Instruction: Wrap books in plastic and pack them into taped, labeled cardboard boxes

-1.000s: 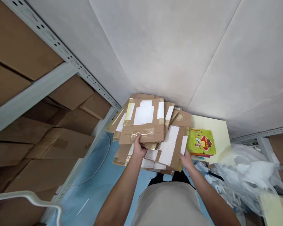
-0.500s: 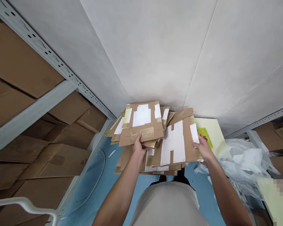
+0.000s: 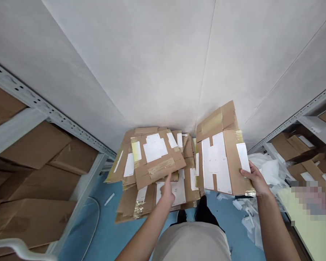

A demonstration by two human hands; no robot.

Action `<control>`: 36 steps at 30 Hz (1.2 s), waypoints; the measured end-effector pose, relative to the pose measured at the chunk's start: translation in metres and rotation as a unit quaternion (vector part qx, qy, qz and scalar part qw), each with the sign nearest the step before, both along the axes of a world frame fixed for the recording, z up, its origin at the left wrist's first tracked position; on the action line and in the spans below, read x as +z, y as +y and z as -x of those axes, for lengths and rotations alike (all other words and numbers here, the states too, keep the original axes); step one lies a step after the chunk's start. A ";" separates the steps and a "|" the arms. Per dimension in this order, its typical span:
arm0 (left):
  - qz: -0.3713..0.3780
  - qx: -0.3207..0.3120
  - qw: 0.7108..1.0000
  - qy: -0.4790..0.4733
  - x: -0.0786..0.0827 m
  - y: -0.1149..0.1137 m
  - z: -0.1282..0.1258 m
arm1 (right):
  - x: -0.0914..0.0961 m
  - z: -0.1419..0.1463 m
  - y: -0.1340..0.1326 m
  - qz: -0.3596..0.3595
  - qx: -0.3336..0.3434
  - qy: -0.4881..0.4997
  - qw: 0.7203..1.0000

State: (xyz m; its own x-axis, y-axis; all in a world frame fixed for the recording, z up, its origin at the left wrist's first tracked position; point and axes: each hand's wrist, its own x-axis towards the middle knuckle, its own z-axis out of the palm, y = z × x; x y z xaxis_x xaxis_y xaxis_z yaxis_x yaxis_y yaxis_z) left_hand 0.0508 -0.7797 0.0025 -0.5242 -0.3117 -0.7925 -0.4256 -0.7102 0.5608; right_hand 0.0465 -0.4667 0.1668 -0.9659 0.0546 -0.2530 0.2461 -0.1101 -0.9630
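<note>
We read this as a stockroom or warehouse corner: slotted metal shelving (image 3: 43,105) on both sides, brown boxes (image 3: 35,145) packed on it, a heap of flattened cartons (image 3: 152,159) with tape and white labels on the blue floor (image 3: 108,232), loose plastic wrap (image 3: 266,170) by the right rack.

A flattened, taped cardboard box (image 3: 220,163) with white labels is held tilted beside the sprawling cardboard pile (image 3: 154,161).

The person wears a pale beige top (image 3: 191,241), plain and unmarked where it shows at the bottom of the view. Both forearms are bare, sleeveless right down to the left hand (image 3: 168,192) and the right hand (image 3: 256,178). Past the top's hem show two black shoes (image 3: 203,214).
</note>
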 end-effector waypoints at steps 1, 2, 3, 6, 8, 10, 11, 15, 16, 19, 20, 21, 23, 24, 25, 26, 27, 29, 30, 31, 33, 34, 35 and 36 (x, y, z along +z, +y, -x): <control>-0.018 -0.040 0.999 -0.028 0.008 0.014 -0.007 | -0.005 -0.004 0.004 0.011 -0.012 -0.002 1.000; -0.050 -0.088 0.994 -0.043 0.016 0.029 -0.012 | -0.010 -0.009 0.007 0.020 -0.025 -0.003 0.999; -0.105 -0.137 0.983 -0.056 0.024 0.043 -0.016 | -0.015 -0.014 0.011 0.029 -0.036 -0.003 0.999; -0.227 -0.175 0.958 -0.013 0.042 0.076 -0.015 | -0.032 -0.030 0.021 0.053 -0.069 0.003 0.996; -0.210 -0.107 0.970 0.050 0.048 0.087 -0.008 | -0.045 -0.041 0.027 0.059 -0.096 0.008 0.994; -0.148 -0.036 0.982 0.108 0.051 0.089 0.003 | -0.061 -0.050 0.036 0.045 -0.122 0.013 0.991; -0.121 -0.017 0.983 0.134 0.053 0.088 0.008 | -0.069 -0.054 0.042 0.032 -0.126 0.015 0.991; -0.048 -0.028 0.969 0.239 0.060 0.083 0.027 | -0.101 -0.063 0.081 -0.021 -0.091 0.028 0.995; -0.026 -0.035 0.966 0.256 0.063 0.084 0.032 | -0.107 -0.064 0.095 -0.038 -0.107 0.036 0.993; 0.052 -0.055 0.951 0.299 0.074 0.095 0.045 | -0.113 -0.066 0.142 -0.109 -0.230 0.076 0.964; 0.076 -0.065 0.945 0.311 0.079 0.101 0.049 | -0.110 -0.067 0.159 -0.132 -0.263 0.091 0.951; 0.098 -0.079 0.939 0.319 0.084 0.108 0.054 | -0.105 -0.067 0.176 -0.151 -0.280 0.105 0.942; 0.134 -0.115 0.927 0.329 0.097 0.126 0.062 | -0.091 -0.068 0.209 -0.173 -0.285 0.131 0.934; 0.150 -0.137 0.920 0.335 0.104 0.137 0.066 | -0.083 -0.068 0.224 -0.176 -0.284 0.144 0.931; 0.165 -0.159 0.911 0.343 0.111 0.150 0.070 | -0.075 -0.068 0.239 -0.175 -0.284 0.156 0.930; 0.178 -0.179 0.900 0.355 0.118 0.163 0.073 | -0.068 -0.069 0.252 -0.168 -0.286 0.167 0.928; 0.188 -0.196 0.889 0.368 0.124 0.178 0.077 | -0.062 -0.070 0.265 -0.158 -0.290 0.179 0.927; 0.200 -0.224 0.871 0.390 0.134 0.209 0.082 | -0.053 -0.076 0.286 -0.133 -0.296 0.201 0.924; 0.203 -0.236 0.863 0.399 0.137 0.226 0.085 | -0.051 -0.081 0.295 -0.123 -0.300 0.210 0.922; 0.206 -0.249 0.855 0.406 0.138 0.244 0.087 | -0.050 -0.088 0.302 -0.118 -0.310 0.217 0.918; 0.213 -0.279 0.838 0.417 0.138 0.279 0.090 | -0.053 -0.109 0.316 -0.123 -0.351 0.216 0.903; 0.216 -0.295 0.830 0.422 0.137 0.297 0.091 | -0.055 -0.121 0.322 -0.130 -0.378 0.208 0.893; 0.219 -0.312 0.821 0.424 0.136 0.316 0.093 | -0.058 -0.135 0.328 -0.138 -0.407 0.197 0.881; 0.221 -0.330 0.813 0.425 0.134 0.335 0.094 | -0.062 -0.149 0.334 -0.144 -0.433 0.187 0.870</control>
